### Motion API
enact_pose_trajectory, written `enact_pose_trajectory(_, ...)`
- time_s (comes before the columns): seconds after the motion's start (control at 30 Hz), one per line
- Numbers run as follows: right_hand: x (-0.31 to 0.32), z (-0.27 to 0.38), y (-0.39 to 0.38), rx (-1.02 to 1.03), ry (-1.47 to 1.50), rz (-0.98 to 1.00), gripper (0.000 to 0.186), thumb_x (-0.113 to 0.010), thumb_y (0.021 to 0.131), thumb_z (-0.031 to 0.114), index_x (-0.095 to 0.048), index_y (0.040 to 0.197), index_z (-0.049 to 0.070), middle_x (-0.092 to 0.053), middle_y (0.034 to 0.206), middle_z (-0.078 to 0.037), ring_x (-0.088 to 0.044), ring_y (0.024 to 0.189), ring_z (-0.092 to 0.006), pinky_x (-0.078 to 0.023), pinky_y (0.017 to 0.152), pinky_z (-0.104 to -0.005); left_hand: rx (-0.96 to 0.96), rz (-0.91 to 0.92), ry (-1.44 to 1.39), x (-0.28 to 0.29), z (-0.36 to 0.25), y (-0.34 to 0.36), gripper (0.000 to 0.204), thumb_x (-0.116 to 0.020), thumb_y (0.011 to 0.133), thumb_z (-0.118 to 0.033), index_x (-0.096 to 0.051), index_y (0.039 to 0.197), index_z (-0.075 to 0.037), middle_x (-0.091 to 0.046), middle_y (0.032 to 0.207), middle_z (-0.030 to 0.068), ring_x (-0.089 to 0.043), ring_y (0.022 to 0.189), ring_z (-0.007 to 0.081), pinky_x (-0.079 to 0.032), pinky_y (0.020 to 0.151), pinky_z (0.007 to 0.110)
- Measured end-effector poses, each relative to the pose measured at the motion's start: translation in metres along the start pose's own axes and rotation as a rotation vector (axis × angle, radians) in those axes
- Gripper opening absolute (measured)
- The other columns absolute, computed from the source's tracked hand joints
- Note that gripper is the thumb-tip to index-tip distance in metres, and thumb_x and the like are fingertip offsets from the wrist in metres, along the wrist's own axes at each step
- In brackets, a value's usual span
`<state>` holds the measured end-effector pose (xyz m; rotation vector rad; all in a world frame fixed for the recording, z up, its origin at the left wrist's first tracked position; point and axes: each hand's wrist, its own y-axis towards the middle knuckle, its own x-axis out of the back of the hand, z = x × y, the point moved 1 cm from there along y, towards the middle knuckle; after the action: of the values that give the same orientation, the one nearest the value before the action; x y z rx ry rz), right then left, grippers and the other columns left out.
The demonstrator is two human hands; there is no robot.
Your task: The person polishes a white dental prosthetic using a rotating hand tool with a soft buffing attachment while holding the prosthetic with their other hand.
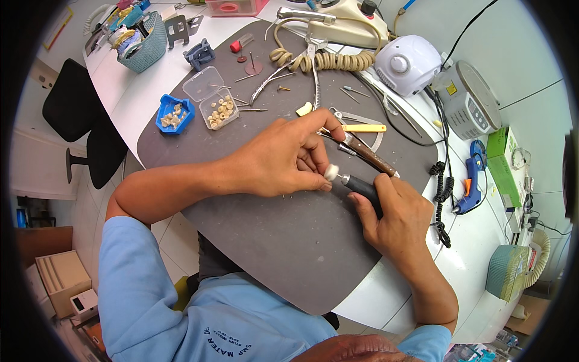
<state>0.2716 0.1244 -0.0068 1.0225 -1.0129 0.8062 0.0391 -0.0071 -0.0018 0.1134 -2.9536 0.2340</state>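
Your right hand [401,211] had its fingers wrapped around a black tool [360,187]. The tool's fuzzy white tip [331,172] was by the curled fingers of your left hand [274,158], over the gray mat [271,253]. I couldn't tell if those held anything.

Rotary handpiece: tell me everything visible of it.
The rotary handpiece has a dark cylindrical body, silvery metallic nose, thin shank and rounded, fuzzy-looking white tip. Gripped by the right hand, which hides its rear, it slants above the grey mat, tip toward the left hand. Contact there, and whether it spins, are unclear.
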Motion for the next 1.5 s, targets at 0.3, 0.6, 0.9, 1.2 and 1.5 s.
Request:
enact_pose_trajectory(0.3,0.0013,0.0012,0.0006,-0.015,0.000,0.005,0.043,-0.089,0.092,0.041,-0.062,0.087,0.009,-0.059,0.074,-0.007,-0.063,0.064,-0.0282,-0.044,0.054,-0.0439,-0.001,0.006,0.002,0.0005,-0.0002,-0.0005,0.062,-0.084,0.092,0.006,-0.050,0.143,-0.003,-0.079,0.097,0.0091,-0.079,0.092,0.0132,-0.065,0.084,0.027)
enact_pose_trajectory(0.6,0.0001,-0.0003,0.0007,-0.001,0.004,0.005,0.042,-0.089,0.092,0.041,-0.061,0.087,0.008,-0.059,0.074,-0.008,-0.063,0.064,-0.0284,-0.044,0.054,-0.0442,-0.011,0.007,0.006,0.0000,0.0004,-0.0002,0.062,-0.084,0.092,0.005,-0.050,0.143,-0.003,-0.078,0.096,0.0084,-0.078,0.092,0.0127,-0.064,0.084,0.028)
enact_pose_trajectory(0.9,0.0004,-0.0012,0.0000,-0.051,0.028,-0.023,0.042,-0.087,0.094,0.041,-0.062,0.089,0.008,-0.061,0.074,-0.008,-0.064,0.064,-0.0286,-0.045,0.054,-0.0434,-0.005,0.002,0.012,0.0000,0.0007,0.0003,0.062,-0.083,0.091,0.006,-0.050,0.143,-0.003,-0.077,0.094,0.0078,-0.078,0.090,0.0129,-0.064,0.083,0.028)
enact_pose_trajectory(1.2,0.0009,-0.0001,0.0001,-0.034,-0.026,0.021,0.042,-0.086,0.095,0.043,-0.063,0.089,0.009,-0.060,0.074,-0.007,-0.064,0.064,-0.0280,-0.044,0.053,-0.0437,-0.006,-0.006,0.021,0.0010,-0.0004,-0.0005,0.067,-0.084,0.091,0.006,-0.048,0.146,-0.003,-0.077,0.094,0.0070,-0.077,0.089,0.0115,-0.062,0.081,0.027)
enact_pose_trajectory(1.5,0.0008,0.0008,0.0003,-0.023,-0.018,0.015,0.043,-0.086,0.094,0.044,-0.061,0.088,0.009,-0.058,0.074,-0.007,-0.063,0.064,-0.0279,-0.044,0.053,-0.0441,0.002,-0.013,0.002,0.0012,0.0004,-0.0008,0.069,-0.086,0.092,0.004,-0.047,0.148,-0.003,-0.075,0.094,0.0060,-0.073,0.086,0.0089,-0.059,0.079,0.025)
